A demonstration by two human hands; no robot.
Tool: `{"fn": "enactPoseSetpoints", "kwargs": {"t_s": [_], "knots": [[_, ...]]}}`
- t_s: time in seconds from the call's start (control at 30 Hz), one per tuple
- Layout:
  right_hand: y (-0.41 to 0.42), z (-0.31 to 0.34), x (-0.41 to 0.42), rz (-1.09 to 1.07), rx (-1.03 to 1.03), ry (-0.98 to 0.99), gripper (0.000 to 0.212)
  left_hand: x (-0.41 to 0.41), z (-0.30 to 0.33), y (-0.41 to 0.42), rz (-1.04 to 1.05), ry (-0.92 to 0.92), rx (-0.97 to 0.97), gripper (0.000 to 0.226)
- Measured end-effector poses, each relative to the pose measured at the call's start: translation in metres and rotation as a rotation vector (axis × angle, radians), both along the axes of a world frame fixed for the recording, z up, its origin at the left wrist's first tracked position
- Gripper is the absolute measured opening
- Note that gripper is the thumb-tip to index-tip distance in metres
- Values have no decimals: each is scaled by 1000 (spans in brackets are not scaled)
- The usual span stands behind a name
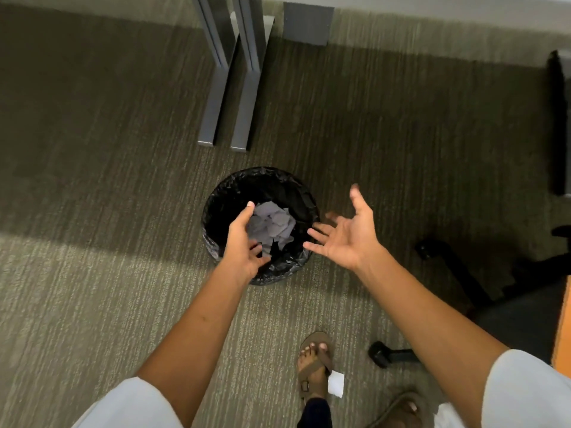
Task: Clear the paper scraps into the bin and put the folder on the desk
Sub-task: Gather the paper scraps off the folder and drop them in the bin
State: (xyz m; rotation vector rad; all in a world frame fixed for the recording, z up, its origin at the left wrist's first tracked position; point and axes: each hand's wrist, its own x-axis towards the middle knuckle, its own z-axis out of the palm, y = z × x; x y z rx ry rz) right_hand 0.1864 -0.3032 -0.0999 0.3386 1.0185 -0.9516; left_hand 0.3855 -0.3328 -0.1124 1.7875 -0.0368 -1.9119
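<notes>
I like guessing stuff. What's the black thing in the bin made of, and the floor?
The bin liner looks like thin glossy black plastic: it crinkles and shines at the rim. The floor looks like short-pile carpet, matte grey-green with fine ribbed streaks, probably woven synthetic fibre, though the exact fibre cannot be told.

Glossy black plastic lines the bin (222,196) (matt paper scraps (272,225) inside) on ribbed carpet (92,211).

Wearer's body: white short sleeves (133,403), bare forearms, brown strapped sandals (315,362), and dark trouser cuff (315,412).
</notes>
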Motion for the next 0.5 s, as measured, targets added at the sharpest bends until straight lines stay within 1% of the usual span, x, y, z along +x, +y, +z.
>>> {"fn": "enactPoseSetpoints", "kwargs": {"t_s": [0.07, 0.13, 0.23, 0.37, 0.5], "knots": [[21, 7, -22, -88, -7, -28, 110, -23, 1, 9, -141, -73, -12, 63], [45, 17, -46, -134, -15, -19, 99, -52, 5, 24, -293, -90, -31, 42], [86, 36, -91, -185, -43, 63, 83, -105, 13, 56, -542, -146, -114, 15], [146, 68, -161, -282, -107, 201, 75, -181, 31, 102, -894, -196, -348, 3], [214, 95, -230, -485, -116, 333, 66, -256, 51, 147, -1135, -186, -583, 8]]}}
